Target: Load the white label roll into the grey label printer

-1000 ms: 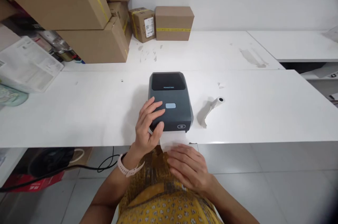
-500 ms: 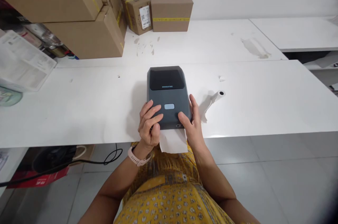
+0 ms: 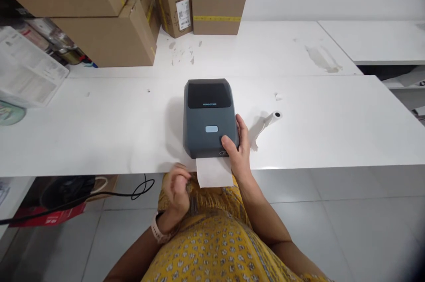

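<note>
A dark grey label printer [image 3: 210, 116] with a black window and a pale blue button stands near the front edge of the white table. Its near right corner is gripped by my right hand [image 3: 239, 151], thumb on top and fingers along the side. A blank white paper strip [image 3: 215, 173] sticks out of the printer's front and hangs past the table edge. My left hand [image 3: 177, 188], apart from the printer, is left of this strip; its curled fingers are smeared by motion. To the right lies a small white paper roll [image 3: 272, 117] with a loose, torn end.
Cardboard boxes [image 3: 106, 43] are stacked at the back left, with smaller taped boxes [image 3: 217, 9] beside them. A clear plastic container [image 3: 28, 67] stands at the far left. Paper scraps [image 3: 277, 96] lie on the tabletop. Below the table, a black cable [image 3: 109, 194] hangs at the left.
My left hand has let go of the printer's left side and moved down and toward me, beside the paper strip. My right hand keeps its hold; the view has shifted slightly.
</note>
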`<action>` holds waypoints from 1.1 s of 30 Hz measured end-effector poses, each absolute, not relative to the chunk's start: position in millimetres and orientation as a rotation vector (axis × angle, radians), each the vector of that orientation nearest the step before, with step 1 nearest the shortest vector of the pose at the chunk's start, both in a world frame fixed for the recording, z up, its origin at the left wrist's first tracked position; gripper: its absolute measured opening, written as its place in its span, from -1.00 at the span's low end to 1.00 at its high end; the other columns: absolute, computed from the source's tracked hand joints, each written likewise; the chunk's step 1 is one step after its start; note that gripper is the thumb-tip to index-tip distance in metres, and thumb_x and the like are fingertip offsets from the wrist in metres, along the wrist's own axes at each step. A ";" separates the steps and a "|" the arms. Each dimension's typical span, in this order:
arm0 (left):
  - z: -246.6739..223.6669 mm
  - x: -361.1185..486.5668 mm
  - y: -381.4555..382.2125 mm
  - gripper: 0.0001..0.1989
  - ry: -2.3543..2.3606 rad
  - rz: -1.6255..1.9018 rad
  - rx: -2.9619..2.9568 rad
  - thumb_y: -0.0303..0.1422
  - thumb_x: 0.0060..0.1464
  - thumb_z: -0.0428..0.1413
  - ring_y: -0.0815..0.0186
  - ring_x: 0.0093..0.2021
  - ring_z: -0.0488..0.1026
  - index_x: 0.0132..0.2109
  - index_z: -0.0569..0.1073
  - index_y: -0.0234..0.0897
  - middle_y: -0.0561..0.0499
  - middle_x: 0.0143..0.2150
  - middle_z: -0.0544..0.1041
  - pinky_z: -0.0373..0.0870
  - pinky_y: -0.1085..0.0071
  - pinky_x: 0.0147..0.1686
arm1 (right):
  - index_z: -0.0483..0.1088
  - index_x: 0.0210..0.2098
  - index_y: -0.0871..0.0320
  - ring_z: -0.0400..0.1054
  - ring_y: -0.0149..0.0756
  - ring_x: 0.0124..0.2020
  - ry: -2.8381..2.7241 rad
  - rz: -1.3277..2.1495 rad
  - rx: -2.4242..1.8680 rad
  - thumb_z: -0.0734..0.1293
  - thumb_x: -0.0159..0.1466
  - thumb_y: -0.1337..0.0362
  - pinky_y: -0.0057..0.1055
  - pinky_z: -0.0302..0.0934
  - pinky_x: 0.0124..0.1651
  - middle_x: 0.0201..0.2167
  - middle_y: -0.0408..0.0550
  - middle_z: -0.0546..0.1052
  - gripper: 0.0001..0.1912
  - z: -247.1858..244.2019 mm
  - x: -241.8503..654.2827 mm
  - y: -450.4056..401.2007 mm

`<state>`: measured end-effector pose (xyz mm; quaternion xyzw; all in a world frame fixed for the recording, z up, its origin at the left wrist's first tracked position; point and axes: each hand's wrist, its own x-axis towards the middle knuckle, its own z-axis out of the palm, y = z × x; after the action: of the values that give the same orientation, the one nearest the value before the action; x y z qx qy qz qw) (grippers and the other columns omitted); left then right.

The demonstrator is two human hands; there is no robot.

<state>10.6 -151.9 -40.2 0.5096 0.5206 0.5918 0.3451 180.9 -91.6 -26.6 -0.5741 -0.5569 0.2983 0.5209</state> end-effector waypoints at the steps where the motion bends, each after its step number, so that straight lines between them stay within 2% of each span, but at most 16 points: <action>1: -41.0 12.3 -160.2 -0.57 1.299 1.356 1.313 -0.05 0.36 -0.01 0.32 -0.54 0.21 -0.44 0.35 -0.15 0.07 -0.53 0.27 0.18 0.30 -0.49 | -0.22 0.56 -0.04 0.13 0.02 0.49 -1.340 0.702 -1.376 0.17 0.47 -0.02 0.14 0.25 0.40 0.50 0.18 0.17 -0.21 -27.7 181.4 -91.3; 3: -36.4 18.3 -167.8 -0.50 1.205 1.033 1.219 0.04 0.30 0.06 0.37 -0.58 0.11 -0.50 0.34 -0.19 0.11 -0.58 0.21 0.09 0.34 -0.53 | -0.23 0.56 -0.03 0.14 0.00 0.49 -1.359 0.679 -1.383 0.16 0.48 -0.02 0.12 0.27 0.39 0.50 0.18 0.16 -0.21 -28.6 182.2 -90.9; 5: -25.4 24.9 -165.3 -0.45 1.175 0.884 1.082 0.12 0.19 0.13 0.42 -0.56 0.04 -0.52 0.28 -0.21 0.14 -0.58 0.15 0.04 0.38 -0.52 | -0.24 0.56 -0.01 0.16 -0.02 0.48 -1.385 0.660 -1.395 0.15 0.49 -0.01 0.08 0.30 0.37 0.51 0.20 0.15 -0.23 -28.4 183.1 -90.6; 9: -5.1 31.4 -155.5 -0.40 1.173 0.856 0.918 0.19 0.07 0.20 0.45 -0.52 -0.05 -0.49 0.21 -0.21 0.17 -0.55 0.08 -0.03 0.42 -0.50 | -0.14 0.53 0.02 0.18 -0.05 0.47 -1.370 0.678 -1.378 0.18 0.47 -0.02 0.02 0.34 0.35 0.50 0.20 0.17 -0.26 -27.7 184.0 -90.1; 13: -5.4 29.8 -154.8 -0.40 1.152 0.845 0.899 0.19 0.08 0.20 0.47 -0.54 -0.11 -0.49 0.20 -0.20 0.20 -0.56 0.03 -0.07 0.43 -0.52 | -0.08 0.50 0.02 0.20 -0.02 0.46 -1.331 0.688 -1.376 0.20 0.46 -0.04 0.06 0.32 0.37 0.48 0.20 0.20 -0.27 -23.7 182.3 -91.2; 16: -9.6 24.5 -153.9 -0.39 1.137 0.796 0.973 0.20 0.11 0.16 0.46 -0.56 -0.06 -0.51 0.20 -0.20 0.18 -0.59 0.07 -0.04 0.41 -0.52 | -0.04 0.49 -0.04 0.17 0.01 0.48 -1.353 0.605 -1.394 0.20 0.47 0.03 0.14 0.27 0.39 0.49 0.17 0.18 -0.33 -11.5 180.5 -94.7; 18: -11.9 18.5 -153.2 -0.40 1.129 0.776 1.077 0.16 0.17 0.12 0.43 -0.57 0.01 -0.53 0.20 -0.20 0.15 -0.60 0.12 -0.01 0.40 -0.52 | 0.16 0.41 -0.12 0.04 0.05 0.54 -1.463 0.394 -1.427 0.20 0.49 0.13 0.23 0.15 0.44 0.53 0.05 0.13 -0.49 -0.7 180.3 -97.2; 20: -15.7 10.8 -153.0 -0.44 1.166 0.842 1.206 0.05 0.28 0.08 0.40 -0.57 0.09 -0.55 0.20 -0.21 0.12 -0.60 0.16 0.03 0.38 -0.52 | 0.39 0.23 -0.17 -0.10 0.13 0.58 -1.643 0.152 -1.441 0.21 0.49 0.18 0.33 -0.01 0.48 0.53 -0.11 0.13 -0.64 8.4 181.1 -98.8; 23: -26.3 -0.8 -149.3 -0.56 1.316 1.243 1.380 -0.17 0.38 0.01 0.36 -0.54 0.20 -0.48 0.32 -0.21 0.10 -0.55 0.25 0.16 0.37 -0.49 | 0.50 0.11 -0.17 -0.09 0.18 0.57 -1.863 -0.055 -1.429 0.22 0.49 0.11 0.34 -0.16 0.51 0.48 -0.20 0.25 -0.71 16.1 182.8 -98.8; 25: -33.3 -6.5 -141.9 -0.72 1.394 1.606 1.491 -0.26 0.38 0.02 0.31 -0.44 0.36 -0.32 0.47 -0.18 0.06 -0.43 0.40 0.33 0.35 -0.39 | 0.50 0.11 -0.14 -0.05 0.13 0.56 -1.893 -0.123 -1.417 0.17 0.52 0.05 0.27 -0.25 0.53 0.45 -0.18 0.33 -0.67 19.8 183.5 -96.7; 26: -35.7 -8.3 -136.8 -0.81 1.422 1.726 1.555 -0.28 0.37 0.04 0.26 -0.32 0.46 -0.19 0.52 -0.17 0.01 -0.31 0.49 0.43 0.32 -0.28 | 0.51 0.08 -0.11 -0.05 0.10 0.56 -1.896 -0.147 -1.408 0.15 0.53 0.04 0.23 -0.30 0.55 0.43 -0.17 0.37 -0.65 22.1 183.6 -94.8; 27: -36.9 -9.2 -131.3 -0.82 1.442 1.777 1.630 -0.28 0.35 0.06 0.20 -0.14 0.53 -0.03 0.54 -0.16 -0.05 -0.13 0.55 0.49 0.25 -0.13 | 0.52 0.04 -0.09 -0.06 0.07 0.57 -1.906 -0.161 -1.394 0.13 0.54 0.03 0.20 -0.36 0.56 0.41 -0.17 0.40 -0.64 24.7 183.8 -92.4; 28: -37.1 -9.2 -125.9 -0.70 1.454 1.756 1.709 -0.26 0.34 0.08 0.11 0.08 0.52 0.15 0.50 -0.15 -0.12 0.08 0.54 0.49 0.15 0.06 | 0.53 -0.01 -0.06 -0.06 0.04 0.57 -1.931 -0.162 -1.378 0.12 0.55 0.04 0.17 -0.41 0.56 0.39 -0.17 0.43 -0.64 27.4 184.1 -89.4; 30: -35.2 -6.6 -116.7 -0.39 1.440 1.613 1.841 -0.21 0.32 0.11 -0.03 0.44 0.26 0.45 0.24 -0.13 -0.20 0.44 0.29 0.28 -0.03 0.36 | 0.51 -0.11 -0.02 -0.04 0.00 0.57 -2.004 -0.135 -1.337 0.14 0.55 0.05 0.12 -0.49 0.57 0.35 -0.18 0.48 -0.66 32.5 185.3 -82.4; 32: -32.4 -1.6 -111.3 -0.19 1.368 1.476 1.896 -0.17 0.31 0.14 -0.09 0.57 0.00 0.56 -0.01 -0.10 -0.19 0.59 0.02 0.08 -0.11 0.47 | 0.49 -0.15 0.00 -0.01 -0.02 0.57 -2.058 -0.085 -1.292 0.17 0.54 0.07 0.11 -0.53 0.58 0.32 -0.19 0.51 -0.70 34.8 187.4 -76.1; 33: -31.3 1.2 -110.1 -0.13 1.333 1.415 1.883 -0.16 0.30 0.15 -0.10 0.59 -0.07 0.58 -0.10 -0.08 -0.17 0.62 -0.06 0.04 -0.12 0.49 | 0.49 -0.16 0.00 -0.02 -0.03 0.57 -2.066 -0.055 -1.275 0.19 0.53 0.08 0.12 -0.53 0.58 0.32 -0.19 0.51 -0.72 34.3 188.7 -74.2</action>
<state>1.2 -110.1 -31.3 0.6794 0.4808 0.5105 0.2158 188.7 -74.2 34.3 -0.4920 -0.7972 -0.0214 0.3493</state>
